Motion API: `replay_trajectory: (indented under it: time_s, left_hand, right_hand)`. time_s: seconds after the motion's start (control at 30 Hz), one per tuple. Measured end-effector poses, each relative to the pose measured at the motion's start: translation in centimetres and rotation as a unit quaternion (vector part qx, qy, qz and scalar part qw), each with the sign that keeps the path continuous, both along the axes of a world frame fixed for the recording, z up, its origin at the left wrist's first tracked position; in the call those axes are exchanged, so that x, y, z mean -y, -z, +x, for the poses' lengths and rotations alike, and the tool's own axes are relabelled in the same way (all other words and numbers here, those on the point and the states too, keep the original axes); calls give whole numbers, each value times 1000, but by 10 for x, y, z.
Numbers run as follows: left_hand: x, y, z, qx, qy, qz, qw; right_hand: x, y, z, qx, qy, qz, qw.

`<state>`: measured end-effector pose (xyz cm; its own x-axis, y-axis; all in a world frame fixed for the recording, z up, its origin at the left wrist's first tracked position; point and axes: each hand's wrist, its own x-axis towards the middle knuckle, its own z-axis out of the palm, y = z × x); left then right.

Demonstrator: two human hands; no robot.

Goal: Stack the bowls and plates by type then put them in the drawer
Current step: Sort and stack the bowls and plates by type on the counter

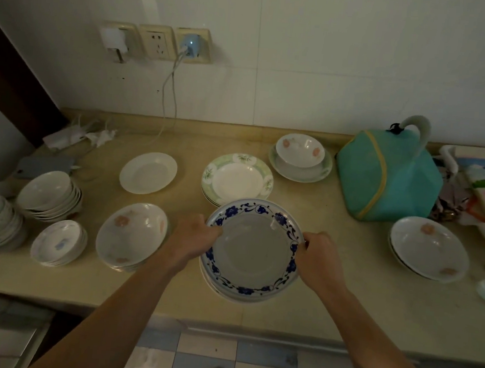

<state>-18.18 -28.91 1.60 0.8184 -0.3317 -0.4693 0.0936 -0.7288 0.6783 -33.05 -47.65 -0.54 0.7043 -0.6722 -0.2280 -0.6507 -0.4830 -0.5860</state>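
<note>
1. Both hands are closed on the round white ceramic plate with a blue floral rim (254, 251): the left hand (194, 237) grips its left edge, thumb over the rim, and the right hand (318, 256) grips the right edge the same way. Neither hand holds anything else.

2. That plate sits at the front middle of the beige stone counter (372, 298), on top of a short stack of like plates (212, 282) whose edges show beneath its near-left side. Whether it rests fully on them or is just lifted clear, I cannot tell.

3. The relation that matters: the plate lies straight ahead between the two hands, held level across its width, so neither hand is nearer; the load is shared evenly.

4. Other groups are already sorted. Just behind is a stack of white plates with green flowered rims (237, 179); to the left a plain white plate (148, 172); a stack of bowls with pink flowers (131, 234) lies just left of the left hand. Small white bowls in stacks (48, 194) stand at the far left.

5. A pink-flowered bowl on a green-rimmed plate (300, 158) at the back looks unsorted, as does the shallow pink-flowered dish (429, 248) at the right.

6. No drawer is plainly visible. My judgement is that stacking is well along and stowing has not begun.
</note>
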Motion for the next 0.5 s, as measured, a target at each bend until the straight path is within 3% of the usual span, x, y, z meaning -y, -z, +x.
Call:
replay_trajectory:
  time_s: [0.37,0.5]
  left_hand:
    - [0,-1,4,-43,8,-17,999]
    - [-5,3,0,-15,22,-29,999]
  right_hand:
    - [-1,5,-8,37,8,49,998]
    - [1,8,-16,97,23,128,987]
